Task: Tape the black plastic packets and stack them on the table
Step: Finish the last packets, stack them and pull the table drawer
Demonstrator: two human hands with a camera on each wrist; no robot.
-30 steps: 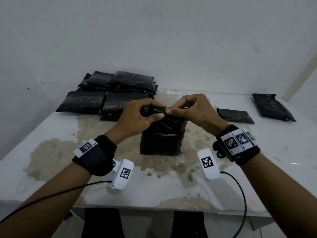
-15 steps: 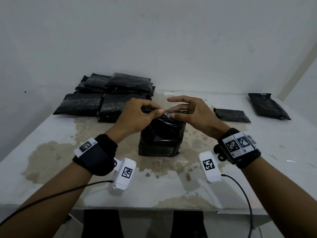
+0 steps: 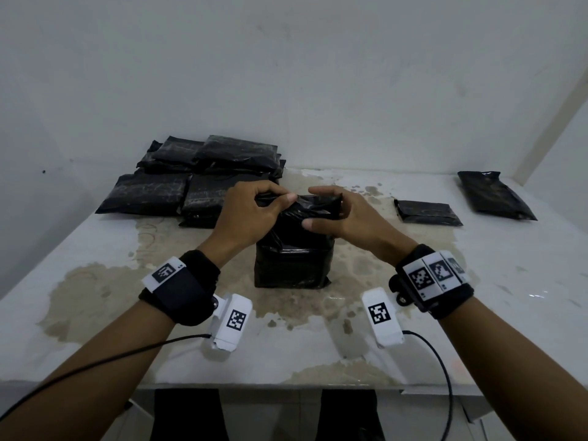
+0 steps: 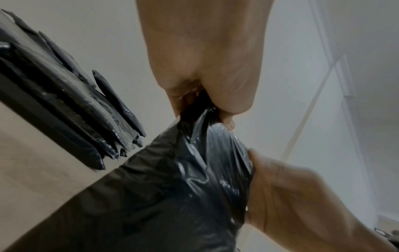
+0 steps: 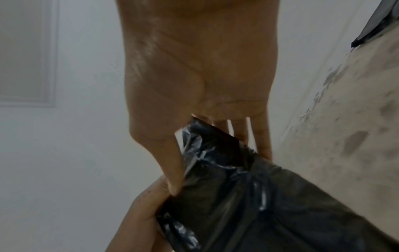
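Your left hand point(image 3: 251, 208) pinches the upright black packet's point(image 3: 292, 259) bunched top; your right hand point(image 3: 343, 214) grips its folded flap between thumb and fingers.

Left hand point(image 3: 251, 211) fingertips hidden behind the gathered top of the upright black packet point(image 3: 292, 259). Right hand point(image 3: 343, 214) fingers hidden behind the flap. Lower packets of the rear stack point(image 3: 197, 183) partly covered by upper ones and the left hand. Left wrist view motion-blurred; stack cut off at its left edge.
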